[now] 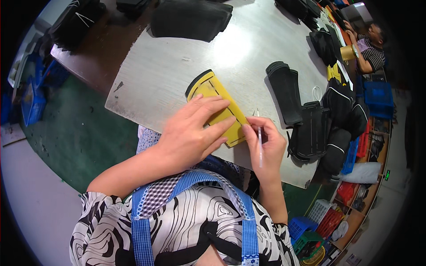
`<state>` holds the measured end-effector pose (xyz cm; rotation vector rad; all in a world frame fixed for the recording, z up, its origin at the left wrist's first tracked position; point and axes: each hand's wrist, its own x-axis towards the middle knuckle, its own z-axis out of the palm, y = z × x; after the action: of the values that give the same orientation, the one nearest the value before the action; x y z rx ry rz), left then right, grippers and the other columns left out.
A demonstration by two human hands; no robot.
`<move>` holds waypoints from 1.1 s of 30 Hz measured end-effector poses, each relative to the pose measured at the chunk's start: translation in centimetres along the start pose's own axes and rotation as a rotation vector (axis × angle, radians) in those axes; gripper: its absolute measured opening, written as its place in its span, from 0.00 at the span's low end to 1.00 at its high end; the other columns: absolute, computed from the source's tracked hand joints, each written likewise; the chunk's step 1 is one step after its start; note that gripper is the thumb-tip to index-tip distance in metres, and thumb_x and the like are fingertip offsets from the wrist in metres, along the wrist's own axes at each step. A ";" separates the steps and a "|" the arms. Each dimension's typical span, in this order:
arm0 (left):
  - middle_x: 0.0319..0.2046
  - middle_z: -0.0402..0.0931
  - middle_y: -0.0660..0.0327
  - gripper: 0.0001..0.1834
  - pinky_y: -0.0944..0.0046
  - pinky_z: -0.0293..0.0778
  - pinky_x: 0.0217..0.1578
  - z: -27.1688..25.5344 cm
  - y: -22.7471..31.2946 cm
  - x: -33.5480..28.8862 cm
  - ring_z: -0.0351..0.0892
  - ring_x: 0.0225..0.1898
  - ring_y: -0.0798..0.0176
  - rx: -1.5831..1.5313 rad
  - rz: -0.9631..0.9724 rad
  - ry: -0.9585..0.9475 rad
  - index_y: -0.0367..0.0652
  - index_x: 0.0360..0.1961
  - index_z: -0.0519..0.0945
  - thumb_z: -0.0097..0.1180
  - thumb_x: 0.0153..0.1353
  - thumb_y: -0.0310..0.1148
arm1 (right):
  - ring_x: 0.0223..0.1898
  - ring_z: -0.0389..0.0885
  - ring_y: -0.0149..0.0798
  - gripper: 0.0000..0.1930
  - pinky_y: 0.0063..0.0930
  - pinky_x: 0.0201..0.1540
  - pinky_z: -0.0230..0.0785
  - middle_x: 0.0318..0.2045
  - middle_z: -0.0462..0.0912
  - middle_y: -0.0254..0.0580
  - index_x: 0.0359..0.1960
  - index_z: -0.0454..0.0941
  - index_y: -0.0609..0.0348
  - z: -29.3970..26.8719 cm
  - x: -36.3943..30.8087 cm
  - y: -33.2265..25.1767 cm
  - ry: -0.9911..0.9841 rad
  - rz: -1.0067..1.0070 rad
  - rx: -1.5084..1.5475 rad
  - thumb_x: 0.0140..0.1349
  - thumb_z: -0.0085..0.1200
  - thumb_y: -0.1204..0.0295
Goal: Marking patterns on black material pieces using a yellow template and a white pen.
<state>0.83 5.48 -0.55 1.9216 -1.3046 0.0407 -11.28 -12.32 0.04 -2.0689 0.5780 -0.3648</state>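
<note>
A yellow template (228,98) with narrow slots lies tilted on the table, over a black piece (198,82) whose curved end shows past its far edge. My left hand (193,126) rests across the template, its fingers spread and pressing on it. At the template's near right corner is my right hand (267,144), closed around a slim whitish pen (260,148). The pen's upper end points up past the fingers. The thumb and a fingertip of that hand touch or nearly touch the template's edge; the exact contact is hard to see.
Stacked black pieces (285,91) and a marked black stack (308,133) lie on the right of the pale tabletop (155,80). Another black stack (191,20) sits at the far side. Black bundles (344,106) crowd the right edge. A person (370,48) sits at the far right.
</note>
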 end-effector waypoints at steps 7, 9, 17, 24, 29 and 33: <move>0.62 0.76 0.51 0.21 0.46 0.71 0.66 0.7 -0.1 -0.5 0.75 0.65 0.46 0.071 -0.069 -0.021 0.44 0.53 0.86 0.68 0.58 0.34 | 0.31 0.80 0.33 0.15 0.29 0.34 0.72 0.31 0.81 0.41 0.48 0.80 0.67 -0.9 2.8 -2.0 0.064 -0.278 -0.054 0.72 0.61 0.65; 0.62 0.76 0.51 0.20 0.46 0.71 0.66 0.8 -0.2 -0.5 0.75 0.65 0.46 0.068 -0.079 -0.015 0.43 0.53 0.86 0.68 0.58 0.34 | 0.31 0.81 0.34 0.15 0.30 0.35 0.73 0.31 0.81 0.41 0.47 0.80 0.67 -1.0 4.2 -2.7 0.007 -0.214 0.030 0.73 0.59 0.64; 0.59 0.77 0.48 0.19 0.43 0.72 0.66 1.4 -0.9 -0.5 0.74 0.66 0.48 0.086 -0.022 -0.036 0.42 0.48 0.86 0.65 0.53 0.31 | 0.34 0.84 0.47 0.06 0.36 0.39 0.77 0.33 0.86 0.44 0.39 0.83 0.60 5.7 9.6 -3.3 -0.350 -0.633 -0.160 0.68 0.59 0.71; 0.60 0.75 0.49 0.17 0.41 0.71 0.66 0.8 -0.6 -0.4 0.76 0.64 0.46 0.100 -0.026 -0.049 0.45 0.46 0.85 0.69 0.53 0.31 | 0.37 0.84 0.46 0.07 0.39 0.41 0.77 0.31 0.87 0.44 0.35 0.84 0.61 3.7 10.6 -5.1 -0.357 -0.198 0.020 0.68 0.56 0.72; 0.57 0.75 0.46 0.12 0.40 0.71 0.65 1.0 -0.4 -0.1 0.73 0.65 0.45 0.087 0.033 -0.011 0.39 0.39 0.81 0.62 0.53 0.31 | 0.39 0.84 0.50 0.09 0.41 0.42 0.77 0.34 0.87 0.44 0.35 0.85 0.60 5.3 10.6 -3.9 -0.218 -0.547 -0.227 0.70 0.57 0.68; 0.59 0.74 0.48 0.15 0.39 0.69 0.66 0.9 -0.5 -0.1 0.71 0.67 0.46 0.098 -0.003 -0.067 0.43 0.45 0.84 0.67 0.56 0.32 | 0.38 0.83 0.51 0.08 0.42 0.42 0.75 0.33 0.86 0.46 0.36 0.84 0.60 3.5 11.2 -4.4 -0.238 -0.391 -0.167 0.71 0.56 0.70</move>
<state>0.84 5.07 -1.56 2.0238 -1.3666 0.0394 0.94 -13.76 2.31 -2.3462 0.0583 -0.2940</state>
